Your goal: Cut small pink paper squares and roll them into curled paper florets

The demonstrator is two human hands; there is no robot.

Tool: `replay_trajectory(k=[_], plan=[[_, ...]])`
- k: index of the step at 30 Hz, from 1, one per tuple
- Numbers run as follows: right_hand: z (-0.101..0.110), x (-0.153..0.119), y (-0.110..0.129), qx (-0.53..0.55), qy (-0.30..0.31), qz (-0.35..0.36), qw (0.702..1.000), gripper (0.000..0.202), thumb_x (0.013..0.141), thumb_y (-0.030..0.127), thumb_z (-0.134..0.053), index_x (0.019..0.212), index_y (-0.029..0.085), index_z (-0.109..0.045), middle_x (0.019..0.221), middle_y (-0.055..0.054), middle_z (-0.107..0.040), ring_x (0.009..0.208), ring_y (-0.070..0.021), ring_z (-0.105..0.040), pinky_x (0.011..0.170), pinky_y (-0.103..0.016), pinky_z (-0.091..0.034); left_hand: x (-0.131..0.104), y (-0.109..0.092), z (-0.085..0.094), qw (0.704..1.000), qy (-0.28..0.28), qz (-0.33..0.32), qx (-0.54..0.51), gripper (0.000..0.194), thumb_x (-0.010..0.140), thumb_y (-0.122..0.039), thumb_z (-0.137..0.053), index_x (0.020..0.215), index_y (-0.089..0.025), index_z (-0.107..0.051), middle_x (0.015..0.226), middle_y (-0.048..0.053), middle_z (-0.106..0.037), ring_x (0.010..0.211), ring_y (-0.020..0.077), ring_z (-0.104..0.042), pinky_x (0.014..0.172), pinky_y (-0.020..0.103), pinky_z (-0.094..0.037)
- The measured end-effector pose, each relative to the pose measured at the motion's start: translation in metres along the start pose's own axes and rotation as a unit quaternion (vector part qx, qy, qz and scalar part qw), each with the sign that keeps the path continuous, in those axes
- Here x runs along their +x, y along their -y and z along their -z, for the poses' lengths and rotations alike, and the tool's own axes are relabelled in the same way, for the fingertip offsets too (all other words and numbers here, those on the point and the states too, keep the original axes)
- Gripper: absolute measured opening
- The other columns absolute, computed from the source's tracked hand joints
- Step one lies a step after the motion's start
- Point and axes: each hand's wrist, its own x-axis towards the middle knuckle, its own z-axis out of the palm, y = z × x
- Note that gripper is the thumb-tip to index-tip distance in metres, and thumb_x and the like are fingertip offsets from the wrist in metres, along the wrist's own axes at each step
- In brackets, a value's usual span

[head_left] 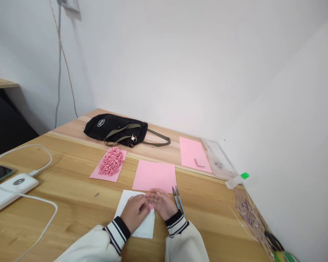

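My left hand is over a white sheet, its fingers curled in and their tips partly hidden. Between my hands shows a small pink piece, mostly covered by the fingers, so its kind is unclear. My right hand lies on its side against it, fingers stretched out and palm turned toward the left hand. Just beyond both hands is a square pink sheet. Thread snips with blue handles lie right beside my right wrist.
A pile of pink beaded stems rests on pink paper at left. Behind it is a black bag. Another pink sheet and a clear plastic bag lie by the wall. A white power strip with a cable is at left, thin strands at right.
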Motion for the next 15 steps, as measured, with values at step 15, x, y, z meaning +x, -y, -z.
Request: replay_trajectory(k=[15], plan=[[0.0004, 0.0002, -0.0014, -0.006, -0.002, 0.006, 1.000, 0.022, 0.070, 0.028, -0.066, 0.083, 0.012, -0.065, 0.079, -0.010, -0.071, 0.074, -0.0180, -0.065, 0.077, -0.035, -0.042, 0.0004, -0.0014, 0.0007, 1.000, 0.002, 0.002, 0.003, 0.015, 0.074, -0.020, -0.045, 0.059, -0.018, -0.044, 0.059, 0.000, -0.050, 0.059, 0.0143, -0.046, 0.060, 0.027, -0.032]])
